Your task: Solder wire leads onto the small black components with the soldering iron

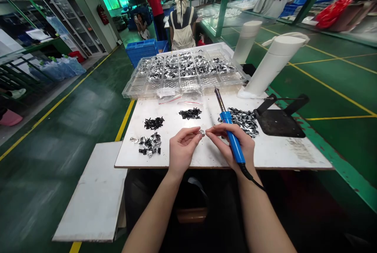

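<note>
My left hand [183,149] is closed in a pinch on a small silver metal piece [202,132] near the front of the table. Across my right hand [240,141] lies a blue soldering iron [232,137], its metal tip pointing up and away and its black cord hanging over the wrist. The right thumb and forefinger come together close to the silver piece; whether they touch it is too small to tell. Left of my hands lies a loose pile of silver-and-black pieces [149,144]. Two heaps of small black parts [154,123] [190,113] sit beyond.
A larger heap of silver-and-black pieces [244,121] lies beside a black metal stand [281,122]. Behind are a clear compartment tray [132,89], plastic bags [169,95] and white cylinders [275,64]. A lower white board [92,194] stands left. Several people are farther back.
</note>
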Demonstrator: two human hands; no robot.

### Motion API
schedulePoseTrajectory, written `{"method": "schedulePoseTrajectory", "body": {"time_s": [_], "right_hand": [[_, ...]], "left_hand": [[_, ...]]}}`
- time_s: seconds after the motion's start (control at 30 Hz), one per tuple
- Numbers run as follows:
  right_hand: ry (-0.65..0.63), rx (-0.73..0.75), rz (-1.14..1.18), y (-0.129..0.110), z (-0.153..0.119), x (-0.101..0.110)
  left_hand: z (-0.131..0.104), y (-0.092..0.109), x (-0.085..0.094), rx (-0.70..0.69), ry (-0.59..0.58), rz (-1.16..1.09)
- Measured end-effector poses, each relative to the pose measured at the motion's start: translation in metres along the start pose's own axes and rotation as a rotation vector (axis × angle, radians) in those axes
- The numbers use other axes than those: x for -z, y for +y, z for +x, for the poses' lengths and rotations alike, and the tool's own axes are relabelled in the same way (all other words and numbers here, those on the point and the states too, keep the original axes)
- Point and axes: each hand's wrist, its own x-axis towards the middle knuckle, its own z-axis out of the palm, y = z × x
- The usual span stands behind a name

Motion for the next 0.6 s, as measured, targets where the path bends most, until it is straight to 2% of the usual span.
{"method": "schedulePoseTrajectory", "body": {"time_s": [0.1, 0.4, 0.6], "right_hand": [[-0.021, -0.001, 0.007, 0.0002, -0.0004, 0.0006], [-0.014, -0.023, 0.046, -0.0003, -0.0006, 0.0006], [-0.011, -0.046, 0.074, 0.0004, -0.0013, -0.0006]], "left_hand": [[0.0000, -0.0010, 0.0001, 0.018, 0.009, -0.013], [-0.0014, -0.0011, 0.0008, -0.071, -0.090, 0.055], [-0.0022, 0.0021, 0.0000, -0.125, -0.096, 0.082]]}}
